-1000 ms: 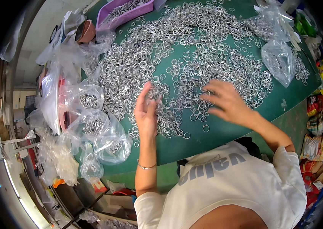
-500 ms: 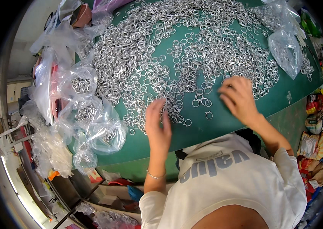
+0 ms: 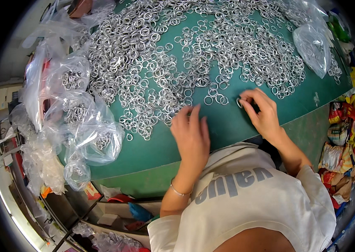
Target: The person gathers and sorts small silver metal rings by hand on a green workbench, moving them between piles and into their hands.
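A great many silver metal rings (image 3: 165,67) lie in loose heaps over the green tabletop (image 3: 223,122). My right hand (image 3: 261,111) is raised slightly over the table to the right, thumb and fingertips pinched on a single metal ring (image 3: 239,102). Its fingers partly cover that ring. My left hand (image 3: 191,136) is palm down at the near edge of the heap, fingers apart, the fingertips close to the nearest rings. Whether anything lies beneath its palm is hidden. Between the two hands, a few rings (image 3: 216,99) lie apart from the heap.
Clear plastic bags with rings (image 3: 95,130) crowd the table's left side. Another clear bag (image 3: 313,48) lies at the right. Colourful packages (image 3: 339,155) line the right side, and a shelf (image 3: 123,214) with bags and boxes stands below the near left edge.
My left hand has moved right and nearer to me, off the heap's edge. My right hand has closed on a ring. Two loose rings near the front are gone from their spots. The view has shifted slightly.
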The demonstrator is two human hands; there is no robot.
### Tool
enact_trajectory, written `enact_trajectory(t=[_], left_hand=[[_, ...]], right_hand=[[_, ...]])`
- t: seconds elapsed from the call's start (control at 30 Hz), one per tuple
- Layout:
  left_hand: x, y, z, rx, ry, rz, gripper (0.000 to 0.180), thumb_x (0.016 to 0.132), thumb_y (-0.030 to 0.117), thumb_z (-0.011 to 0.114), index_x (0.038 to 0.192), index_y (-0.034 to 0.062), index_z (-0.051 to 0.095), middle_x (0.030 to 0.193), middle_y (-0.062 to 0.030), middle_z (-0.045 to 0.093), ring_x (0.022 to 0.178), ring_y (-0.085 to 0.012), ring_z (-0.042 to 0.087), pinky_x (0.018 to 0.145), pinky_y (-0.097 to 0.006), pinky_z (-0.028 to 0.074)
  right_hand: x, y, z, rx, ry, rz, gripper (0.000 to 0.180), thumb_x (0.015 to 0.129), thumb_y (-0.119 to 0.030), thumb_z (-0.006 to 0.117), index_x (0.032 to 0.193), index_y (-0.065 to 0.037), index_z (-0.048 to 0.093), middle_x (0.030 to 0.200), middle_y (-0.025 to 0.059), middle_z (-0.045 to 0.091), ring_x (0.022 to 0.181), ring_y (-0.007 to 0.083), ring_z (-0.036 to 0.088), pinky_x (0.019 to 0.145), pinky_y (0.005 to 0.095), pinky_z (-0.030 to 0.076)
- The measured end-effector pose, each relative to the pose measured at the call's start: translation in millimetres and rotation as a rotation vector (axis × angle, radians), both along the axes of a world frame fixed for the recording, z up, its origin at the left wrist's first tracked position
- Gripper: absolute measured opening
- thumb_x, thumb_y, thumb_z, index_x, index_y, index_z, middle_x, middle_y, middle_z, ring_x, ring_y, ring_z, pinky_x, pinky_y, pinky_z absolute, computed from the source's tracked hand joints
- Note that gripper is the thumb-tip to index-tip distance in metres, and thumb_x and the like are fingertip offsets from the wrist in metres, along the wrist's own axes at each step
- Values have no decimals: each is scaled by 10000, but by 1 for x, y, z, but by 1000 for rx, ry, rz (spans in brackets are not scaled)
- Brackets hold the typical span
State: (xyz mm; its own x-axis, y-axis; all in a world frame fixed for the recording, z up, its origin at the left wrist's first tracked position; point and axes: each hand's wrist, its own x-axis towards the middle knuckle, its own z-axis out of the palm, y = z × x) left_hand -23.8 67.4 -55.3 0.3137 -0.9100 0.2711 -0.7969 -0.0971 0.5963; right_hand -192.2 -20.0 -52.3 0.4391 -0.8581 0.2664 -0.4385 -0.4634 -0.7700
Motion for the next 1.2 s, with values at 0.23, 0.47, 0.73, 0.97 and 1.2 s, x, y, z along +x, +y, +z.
enact_trajectory(t=[0.23,0.47,0.73,0.97,1.2], left_hand=[[-6,-27,-9,-42,-46,-52,256,763,35,637,1000,1,548,982,-102,539,901,-247,531,775,-364,399],[5,13,9,45,1555,-57,364,790,-55,527,1146,-26,458,993,-72,511,859,-173,531,687,-255,437],[6,37,0,264,1744,-75,260,880,56,530,1129,-20,514,783,8,477,650,-50,382,537,-178,307],[-20,0,11,39,1308,-51,247,849,-7,575,1095,-21,555,798,14,525,660,-15,415,517,-160,315],[-28,-2,4,-40,1098,-20,74,842,-10,589,912,-30,577,799,3,504,708,-46,463,612,-177,363]], right_hand=[[21,-6,-9,-220,280,122,235,740,-105,660,947,-33,578,900,93,498,819,267,491,691,369,415],[9,-9,-12,317,-112,105,123,811,-40,599,914,-13,538,775,53,539,633,180,529,543,285,413],[-9,-22,11,1051,-435,180,171,875,-28,525,1028,30,577,774,50,605,590,87,562,505,196,431],[2,-9,13,1018,-409,290,173,862,10,521,1021,43,582,775,71,616,620,109,594,516,215,483],[5,6,11,859,-474,182,154,855,42,500,982,38,589,772,53,601,655,104,590,544,218,494]])
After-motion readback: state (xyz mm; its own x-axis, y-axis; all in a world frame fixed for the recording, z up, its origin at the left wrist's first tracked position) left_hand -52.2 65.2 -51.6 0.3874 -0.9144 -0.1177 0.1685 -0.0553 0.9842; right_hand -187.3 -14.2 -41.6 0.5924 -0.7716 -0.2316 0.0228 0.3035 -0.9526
